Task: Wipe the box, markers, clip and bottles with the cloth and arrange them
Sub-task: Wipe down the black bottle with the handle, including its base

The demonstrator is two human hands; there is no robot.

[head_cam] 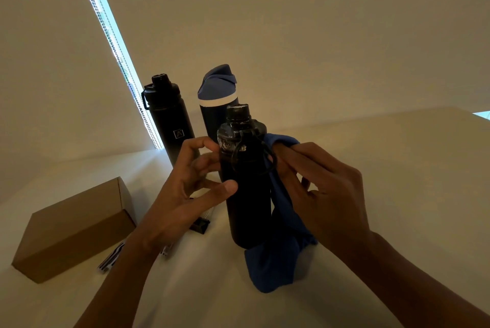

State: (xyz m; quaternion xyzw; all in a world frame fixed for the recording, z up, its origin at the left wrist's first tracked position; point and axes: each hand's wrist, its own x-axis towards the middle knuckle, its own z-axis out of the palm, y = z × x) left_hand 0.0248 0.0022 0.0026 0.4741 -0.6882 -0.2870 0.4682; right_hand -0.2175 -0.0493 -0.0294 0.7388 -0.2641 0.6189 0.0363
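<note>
A black bottle (pixel 248 195) stands upright on the pale bench (pixel 397 155), and every place here is given from it. The left hand (pixel 185 189) grips it from the left: the thumb presses on the front of the body and the curled fingers reach toward the neck, where their tips are hard to see in the dim light. The right hand (pixel 318 189) pinches a blue cloth (pixel 273 266) against the right side of this bottle. The cloth hangs down to the bench and hides a part of the base. Behind it and to the left stands a second black bottle (pixel 169 120) with a small square logo. Directly behind is a blue-lidded bottle (pixel 216 94), with its lower part hidden. Far to the left lies a closed cardboard box (pixel 74 229). A dark clip (pixel 200 227) lies just left of the base, half covered by the left wrist. The markers (pixel 111 261) lie between the box and the left forearm, which covers most of them, so I cannot count them.
</note>
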